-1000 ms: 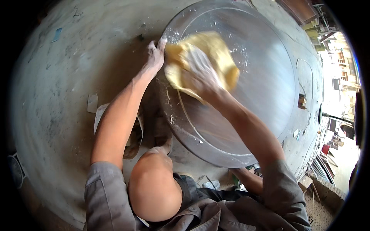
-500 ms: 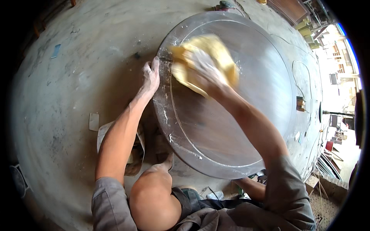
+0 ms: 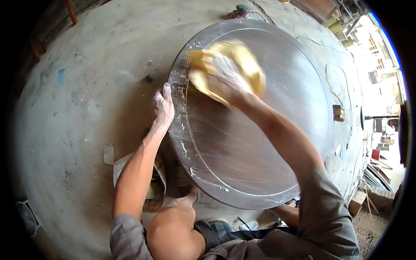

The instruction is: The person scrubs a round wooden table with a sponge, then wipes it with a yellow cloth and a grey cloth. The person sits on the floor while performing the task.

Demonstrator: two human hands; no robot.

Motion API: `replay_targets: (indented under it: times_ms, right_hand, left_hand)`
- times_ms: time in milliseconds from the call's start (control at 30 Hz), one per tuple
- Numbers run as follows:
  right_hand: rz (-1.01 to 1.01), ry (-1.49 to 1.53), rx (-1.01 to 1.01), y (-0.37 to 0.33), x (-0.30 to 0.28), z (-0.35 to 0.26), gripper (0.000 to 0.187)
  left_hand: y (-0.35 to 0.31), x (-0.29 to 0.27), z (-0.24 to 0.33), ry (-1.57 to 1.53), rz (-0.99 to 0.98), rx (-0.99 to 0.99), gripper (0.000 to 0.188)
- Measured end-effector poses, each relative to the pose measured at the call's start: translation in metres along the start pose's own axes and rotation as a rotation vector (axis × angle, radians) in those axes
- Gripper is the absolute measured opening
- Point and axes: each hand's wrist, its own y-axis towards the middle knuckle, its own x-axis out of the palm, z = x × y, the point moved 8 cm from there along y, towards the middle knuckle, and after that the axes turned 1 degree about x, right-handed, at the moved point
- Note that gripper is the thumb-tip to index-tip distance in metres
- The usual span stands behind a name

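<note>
A large round dark wooden tabletop (image 3: 242,151) with a grooved ring near its rim lies before me. My right hand (image 3: 227,78), blurred by motion, presses a crumpled yellow cloth (image 3: 249,71) onto its far left part. The cloth spreads out around the hand. At the left rim, my left hand (image 3: 163,106) grips the edge, thumb along the side and the other fingers curled, partly out of sight. White powdery specks and streaks mark the rim and the left hand.
A power tool (image 3: 243,11) sits on the floor beyond the tabletop. An open bag (image 3: 158,186) stands below my left forearm, near my bare knee (image 3: 175,236). A cable (image 3: 329,71) loops across the floor at right. Stacked boards (image 3: 378,175) lie farther right.
The whole view has shifted slightly. My left hand and the white rim marks appear lower, nearer to me. The right hand and cloth stay over the far left part, still blurred.
</note>
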Motion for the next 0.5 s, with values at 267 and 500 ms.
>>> replay_targets:
  times_ms: [267, 500]
  right_hand:
    - [-0.060, -0.157, 0.342, -0.085, -0.022, 0.078, 0.056]
    - [0.195, 0.157, -0.060, -0.015, -0.016, 0.029, 0.051]
  left_hand:
    - [-0.004, 0.005, 0.015, 0.055, -0.002, 0.009, 0.059]
    - [-0.001, -0.004, 0.007, 0.054, -0.027, -0.018, 0.059]
